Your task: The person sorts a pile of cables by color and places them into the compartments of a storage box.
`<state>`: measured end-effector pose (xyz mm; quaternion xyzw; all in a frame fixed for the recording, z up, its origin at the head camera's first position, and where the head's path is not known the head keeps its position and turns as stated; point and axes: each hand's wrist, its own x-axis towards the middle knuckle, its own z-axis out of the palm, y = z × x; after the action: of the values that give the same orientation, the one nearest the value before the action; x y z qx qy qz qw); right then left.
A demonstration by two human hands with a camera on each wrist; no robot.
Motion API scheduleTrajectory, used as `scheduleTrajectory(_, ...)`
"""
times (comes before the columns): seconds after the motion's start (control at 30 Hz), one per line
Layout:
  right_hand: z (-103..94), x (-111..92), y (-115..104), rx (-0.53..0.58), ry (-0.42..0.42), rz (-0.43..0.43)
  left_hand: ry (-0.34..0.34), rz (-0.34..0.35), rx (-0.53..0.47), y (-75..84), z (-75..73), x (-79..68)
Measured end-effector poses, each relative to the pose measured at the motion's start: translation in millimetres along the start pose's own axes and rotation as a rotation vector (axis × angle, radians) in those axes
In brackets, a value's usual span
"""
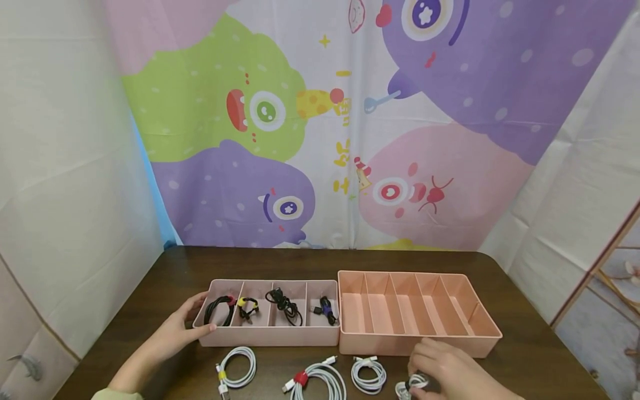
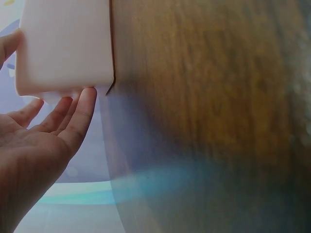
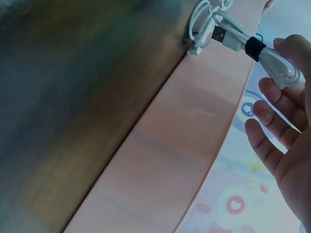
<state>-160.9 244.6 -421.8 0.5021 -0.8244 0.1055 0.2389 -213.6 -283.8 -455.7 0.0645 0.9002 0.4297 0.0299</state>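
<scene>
My left hand (image 1: 172, 331) holds the left end of a pale pink divided box (image 1: 270, 336), thumb at the front wall and fingers against the end wall. Black cables lie in its compartments: one with a red tie (image 1: 216, 314), one with a yellow tie (image 1: 243, 305), a loosely bundled one (image 1: 286, 306) and one with a blue-purple tie (image 1: 327, 310). Between thumb and index finger, my right hand (image 1: 442, 366) pinches a coiled white USB cable (image 3: 279, 65) with a black tie. That hand is just in front of a peach divided box (image 1: 395, 343).
In front of the boxes lie a white cable with a yellow tie (image 1: 240, 383), one with a red tie (image 1: 325, 378) and another white coil (image 1: 369, 383). The boxes stand side by side on the dark wooden table (image 1: 280, 261). A cartoon-printed curtain (image 1: 330, 222) hangs behind.
</scene>
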Motion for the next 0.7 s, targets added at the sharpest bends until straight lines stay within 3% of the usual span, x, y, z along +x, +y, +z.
scheduleTrajectory(0.23, -15.5, 5.0, -3.2, 0.009, -0.031, 0.08, 0.001, 0.005, -0.018, 1.0, -0.5, 0.5)
scheduleTrajectory(0.5, -30.2, 12.9, 2.5, 0.064, 0.066, 0.02, -0.008, -0.009, -0.026, 3.6, -1.7, -0.2)
scheduleTrajectory(0.7, -39.5, 20.3, 8.5, 0.02, 0.111, -0.003, -0.01, -0.016, -0.021, 3.8, -1.5, -0.1)
